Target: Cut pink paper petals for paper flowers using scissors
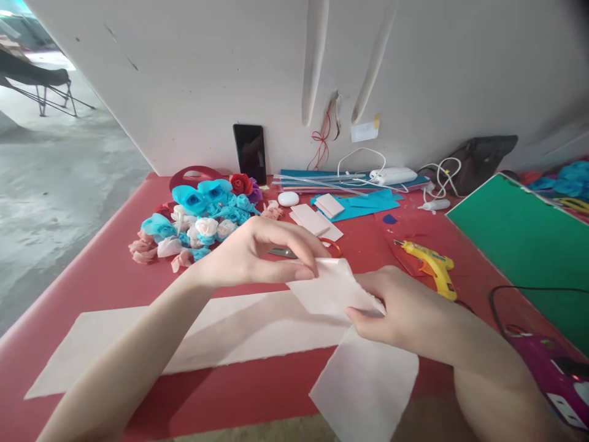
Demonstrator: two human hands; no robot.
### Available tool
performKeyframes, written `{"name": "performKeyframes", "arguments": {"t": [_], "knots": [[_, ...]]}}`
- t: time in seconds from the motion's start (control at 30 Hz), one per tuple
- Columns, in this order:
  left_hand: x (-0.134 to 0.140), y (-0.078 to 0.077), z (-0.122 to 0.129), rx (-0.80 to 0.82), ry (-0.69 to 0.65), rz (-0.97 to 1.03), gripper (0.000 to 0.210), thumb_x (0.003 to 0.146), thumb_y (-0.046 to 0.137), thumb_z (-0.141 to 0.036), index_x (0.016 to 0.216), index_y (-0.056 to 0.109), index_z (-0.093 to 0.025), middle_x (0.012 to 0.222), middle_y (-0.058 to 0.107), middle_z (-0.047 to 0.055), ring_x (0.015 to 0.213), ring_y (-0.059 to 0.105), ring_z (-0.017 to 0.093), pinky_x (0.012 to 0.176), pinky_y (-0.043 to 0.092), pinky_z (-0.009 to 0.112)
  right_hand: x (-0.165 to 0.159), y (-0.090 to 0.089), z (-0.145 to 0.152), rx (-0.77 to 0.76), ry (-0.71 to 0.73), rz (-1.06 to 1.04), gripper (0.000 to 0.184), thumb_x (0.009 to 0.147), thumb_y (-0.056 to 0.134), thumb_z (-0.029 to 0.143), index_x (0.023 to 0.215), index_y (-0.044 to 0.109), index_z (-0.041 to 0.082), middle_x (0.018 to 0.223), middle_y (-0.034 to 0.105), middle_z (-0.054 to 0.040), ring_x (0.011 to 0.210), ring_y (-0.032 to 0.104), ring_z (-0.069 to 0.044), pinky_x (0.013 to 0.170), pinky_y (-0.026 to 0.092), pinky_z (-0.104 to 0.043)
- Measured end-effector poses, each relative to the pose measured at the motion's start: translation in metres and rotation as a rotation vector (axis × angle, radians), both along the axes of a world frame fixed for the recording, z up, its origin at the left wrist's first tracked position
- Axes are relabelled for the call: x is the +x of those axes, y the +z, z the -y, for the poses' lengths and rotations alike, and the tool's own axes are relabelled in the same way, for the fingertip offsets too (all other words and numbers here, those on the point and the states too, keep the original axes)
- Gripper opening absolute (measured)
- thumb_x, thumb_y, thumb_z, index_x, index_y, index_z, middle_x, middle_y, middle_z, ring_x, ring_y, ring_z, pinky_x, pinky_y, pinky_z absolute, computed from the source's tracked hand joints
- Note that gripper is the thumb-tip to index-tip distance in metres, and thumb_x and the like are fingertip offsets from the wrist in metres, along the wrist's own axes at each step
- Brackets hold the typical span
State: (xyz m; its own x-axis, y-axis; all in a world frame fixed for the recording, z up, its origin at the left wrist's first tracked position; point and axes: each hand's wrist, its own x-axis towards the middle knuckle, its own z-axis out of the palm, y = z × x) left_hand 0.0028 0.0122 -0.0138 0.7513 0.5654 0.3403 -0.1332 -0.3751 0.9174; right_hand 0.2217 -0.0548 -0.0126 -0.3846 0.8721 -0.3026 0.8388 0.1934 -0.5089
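Note:
Above the red table, my left hand (255,248) pinches the top left edge of a folded pale pink strip of crepe paper (324,293) between thumb and fingers. My right hand (398,304) grips the right edge of the same paper, thumb below and fingers behind. Below the right hand a pale paper length (368,383) hangs past the table's front edge; whether it joins the held fold is hidden. Flat under both arms lies a long pale crepe paper sheet (262,328). Scissors (283,252) with orange handles lie partly hidden behind my left hand.
Paper flowers (207,212) are heaped at the back left. Cut pink pieces (310,220) lie behind my hands. A yellow glue gun (430,264) rests at right, near a green board (524,239) and a purple power strip (545,368). A phone (251,153) leans against the wall.

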Motion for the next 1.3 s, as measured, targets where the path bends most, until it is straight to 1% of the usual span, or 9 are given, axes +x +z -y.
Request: {"name": "performKeyframes", "arguments": {"t": [0.07, 0.13, 0.2, 0.3, 0.53, 0.67, 0.87, 1.07, 1.3], "knots": [[0.0007, -0.0008, 0.0022, 0.012, 0.048, 0.042, 0.014, 0.069, 0.069, -0.013, 0.08, 0.065, -0.019, 0.09, 0.07, 0.005, 0.09, 0.064, 0.021, 0.076, 0.053, 0.032, -0.0003, 0.0003, 0.0019, 0.034, -0.001, 0.039, 0.016, 0.071, 0.046, 0.021, 0.057, 0.04, 0.018, 0.049, 0.031, 0.0067, 0.043, 0.026, -0.006, 0.038, 0.016, -0.021], [0.0022, -0.0002, 0.0045, 0.058, 0.119, -0.025, 0.027, 0.065, 0.072, -0.014, 0.091, 0.065, -0.021, 0.096, 0.069, 0.005, 0.094, 0.063, 0.022, 0.08, 0.052, 0.033, -0.0016, 0.0006, 0.0031, 0.083, -0.005, 0.096, 0.017, 0.072, 0.046, 0.023, 0.056, 0.041, 0.018, 0.048, 0.036, 0.0061, 0.042, 0.028, -0.006, 0.038, 0.017, -0.022], [0.0042, 0.001, 0.0062, 0.129, 0.152, -0.11, 0.032, 0.066, 0.073, -0.017, 0.097, 0.066, -0.022, 0.099, 0.069, 0.006, 0.097, 0.062, 0.023, 0.084, 0.05, 0.034, -0.0037, 0.0008, 0.0039, 0.14, -0.005, 0.147, 0.016, 0.071, 0.045, 0.022, 0.055, 0.042, 0.019, 0.047, 0.04, 0.0053, 0.041, 0.031, -0.007, 0.039, 0.018, -0.022], [0.0067, 0.0019, 0.0068, 0.174, 0.131, -0.14, 0.025, 0.07, 0.069, -0.019, 0.095, 0.07, -0.024, 0.095, 0.071, 0.005, 0.097, 0.062, 0.024, 0.086, 0.05, 0.037, -0.0065, 0.0008, 0.0047, 0.171, 0.016, 0.156, 0.012, 0.069, 0.044, 0.017, 0.057, 0.044, 0.019, 0.048, 0.043, 0.0055, 0.042, 0.032, -0.008, 0.04, 0.018, -0.023], [0.008, 0.0024, 0.0061, 0.131, 0.161, -0.167, 0.014, 0.073, 0.066, -0.02, 0.084, 0.074, -0.025, 0.085, 0.073, 0.002, 0.088, 0.066, 0.023, 0.084, 0.052, 0.035, -0.0075, -0.0004, 0.004, 0.293, 0.008, 0.179, 0.017, 0.067, 0.045, 0.014, 0.053, 0.036, 0.019, 0.046, 0.035, 0.0063, 0.042, 0.027, -0.008, 0.042, 0.017, -0.023], [0.0072, 0.0031, 0.0069, 0.08, 0.164, -0.181, 0.014, 0.075, 0.064, -0.023, 0.083, 0.074, -0.027, 0.086, 0.073, 0.0, 0.087, 0.067, 0.022, 0.083, 0.053, 0.035, -0.0071, -0.0017, 0.0035, 0.335, 0.01, 0.213, 0.019, 0.069, 0.046, 0.016, 0.053, 0.038, 0.019, 0.047, 0.037, 0.0055, 0.042, 0.029, -0.009, 0.042, 0.017, -0.022], [0.0049, 0.0016, 0.0071, 0.013, 0.188, -0.165, 0.015, 0.075, 0.064, -0.021, 0.083, 0.074, -0.029, 0.085, 0.074, -0.001, 0.081, 0.068, 0.021, 0.076, 0.055, 0.031, -0.0066, -0.0012, 0.004, 0.293, 0.01, 0.192, 0.016, 0.074, 0.048, 0.02, 0.058, 0.047, 0.02, 0.052, 0.05, 0.004, 0.045, 0.04, -0.01, 0.044, 0.02, -0.022], [0.0051, 0.001, 0.0059, 0.0, 0.197, -0.123, 0.019, 0.073, 0.066, -0.017, 0.084, 0.074, -0.03, 0.084, 0.074, -0.002, 0.079, 0.069, 0.019, 0.069, 0.055, 0.024, -0.0045, 0.0008, 0.0052, 0.247, 0.013, 0.185, 0.022, 0.077, 0.048, 0.024, 0.056, 0.044, 0.019, 0.052, 0.05, 0.0036, 0.045, 0.041, -0.01, 0.044, 0.022, -0.023], [0.0033, 0.0009, 0.0063, -0.03, 0.269, -0.073, 0.017, 0.072, 0.066, -0.019, 0.081, 0.074, -0.032, 0.083, 0.074, -0.004, 0.079, 0.069, 0.018, 0.067, 0.055, 0.024, -0.0016, 0.0012, 0.0026, 0.112, 0.042, 0.086, 0.035, 0.081, 0.048, 0.042, 0.057, 0.04, 0.018, 0.055, 0.047, 0.0031, 0.049, 0.041, -0.009, 0.047, 0.026, -0.024]]}}
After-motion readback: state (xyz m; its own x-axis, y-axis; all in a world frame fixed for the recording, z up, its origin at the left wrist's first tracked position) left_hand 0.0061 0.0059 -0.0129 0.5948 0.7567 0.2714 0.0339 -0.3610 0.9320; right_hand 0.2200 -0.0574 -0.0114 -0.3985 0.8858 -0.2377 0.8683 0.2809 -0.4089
